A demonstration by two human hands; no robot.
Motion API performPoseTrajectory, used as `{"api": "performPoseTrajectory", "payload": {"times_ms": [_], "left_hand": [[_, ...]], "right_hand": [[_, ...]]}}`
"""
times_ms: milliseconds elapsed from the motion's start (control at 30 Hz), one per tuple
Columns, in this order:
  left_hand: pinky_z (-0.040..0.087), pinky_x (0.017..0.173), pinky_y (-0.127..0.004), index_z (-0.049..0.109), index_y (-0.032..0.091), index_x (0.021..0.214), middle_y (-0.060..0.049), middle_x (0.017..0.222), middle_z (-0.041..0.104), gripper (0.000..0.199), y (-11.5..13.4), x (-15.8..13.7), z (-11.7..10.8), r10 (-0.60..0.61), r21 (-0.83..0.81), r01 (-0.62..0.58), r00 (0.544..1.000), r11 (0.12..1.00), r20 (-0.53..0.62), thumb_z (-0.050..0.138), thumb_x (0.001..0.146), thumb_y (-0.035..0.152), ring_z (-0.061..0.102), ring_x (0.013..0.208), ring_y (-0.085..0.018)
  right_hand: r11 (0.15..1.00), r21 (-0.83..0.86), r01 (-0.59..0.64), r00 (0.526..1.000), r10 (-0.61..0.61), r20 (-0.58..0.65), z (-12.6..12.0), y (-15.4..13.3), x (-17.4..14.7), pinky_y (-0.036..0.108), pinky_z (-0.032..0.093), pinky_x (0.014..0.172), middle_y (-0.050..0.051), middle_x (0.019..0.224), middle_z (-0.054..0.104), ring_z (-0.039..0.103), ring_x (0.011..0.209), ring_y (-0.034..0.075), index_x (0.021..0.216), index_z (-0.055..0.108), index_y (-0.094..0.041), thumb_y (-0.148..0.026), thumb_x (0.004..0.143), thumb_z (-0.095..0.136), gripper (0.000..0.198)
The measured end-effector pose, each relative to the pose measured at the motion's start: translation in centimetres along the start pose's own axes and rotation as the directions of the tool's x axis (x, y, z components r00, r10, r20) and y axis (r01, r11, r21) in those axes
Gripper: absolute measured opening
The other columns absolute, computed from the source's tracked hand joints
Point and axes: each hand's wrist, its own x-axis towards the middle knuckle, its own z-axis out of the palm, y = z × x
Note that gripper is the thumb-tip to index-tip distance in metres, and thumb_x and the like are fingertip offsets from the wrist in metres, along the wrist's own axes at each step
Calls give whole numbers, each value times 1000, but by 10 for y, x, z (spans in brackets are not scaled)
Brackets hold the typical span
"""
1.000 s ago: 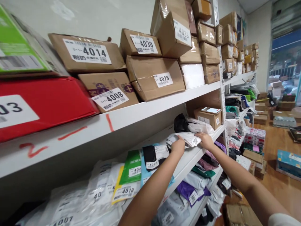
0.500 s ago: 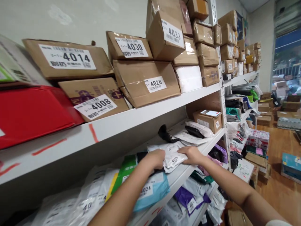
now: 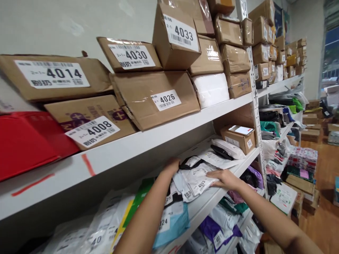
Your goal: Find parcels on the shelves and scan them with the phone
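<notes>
A white mailing bag [image 3: 197,180] labelled 4033 lies on the middle shelf. My right hand [image 3: 224,179] is at its right edge, with fingers over the bag and the thumb lower down, closed on that edge. Farther back, my left hand [image 3: 172,165] reaches to the left end of a black parcel [image 3: 191,162] with a white label; its fingertips are mostly hidden. Partly under the 4033 bag is another pale bag [image 3: 181,185] with a 403 label. A light blue bag [image 3: 174,220] ending in 24 lies below my left forearm.
Cardboard boxes [image 3: 156,97] with numbered labels line the upper shelf [image 3: 159,130]. A phone [image 3: 241,130] rests on a small box [image 3: 239,141] by the shelf post [image 3: 255,95]. More bags, including a purple one [image 3: 212,229], fill the shelf below.
My left hand has moved from the left edge of the 4033 bag back to the black parcel. My right hand stays at the bag's right edge. The view has shifted slightly.
</notes>
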Motion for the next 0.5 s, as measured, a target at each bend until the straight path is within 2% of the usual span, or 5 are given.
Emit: {"api": "performPoseTrajectory", "payload": {"times_ms": [133,233,367,433,500], "left_hand": [[47,95,-39,71,17,111,-15,119,68,33,-1,-39,-24,-92,77,113,967,991,-239,46,89,18,63,111,-30],[48,96,-47,73,18,104,-15,106,70,29,5,-83,-16,-57,109,123,877,986,-477,49,90,27,63,106,-33],[54,94,-39,74,22,92,-10,112,70,29,9,-130,40,260,51,-270,835,962,-485,53,78,6,65,110,-27],[53,99,-35,74,23,91,-8,122,68,41,9,-141,67,360,-43,-418,826,908,-434,48,72,-3,62,119,-23],[51,102,-37,73,23,88,-7,131,63,41,7,-146,82,369,-152,-458,839,876,-399,48,70,-4,58,126,-23]], "right_hand": [[991,-4,-132,970,128,-209,11,5,-3,34,53,93,9,115,75,70,106,26,118,70,-20,-44,100,51,35],[958,9,-286,871,264,-415,17,9,-1,34,55,73,9,86,77,72,78,24,102,72,-16,-42,105,36,44],[925,44,-378,748,333,-575,18,11,6,36,52,74,6,84,71,67,79,20,93,67,-15,-45,106,36,45],[924,49,-380,739,335,-584,18,10,7,36,52,75,5,85,70,66,79,19,94,67,-16,-48,104,40,44],[924,49,-379,746,337,-574,18,7,6,35,52,74,5,84,70,66,76,19,95,67,-16,-50,104,40,45]]}}
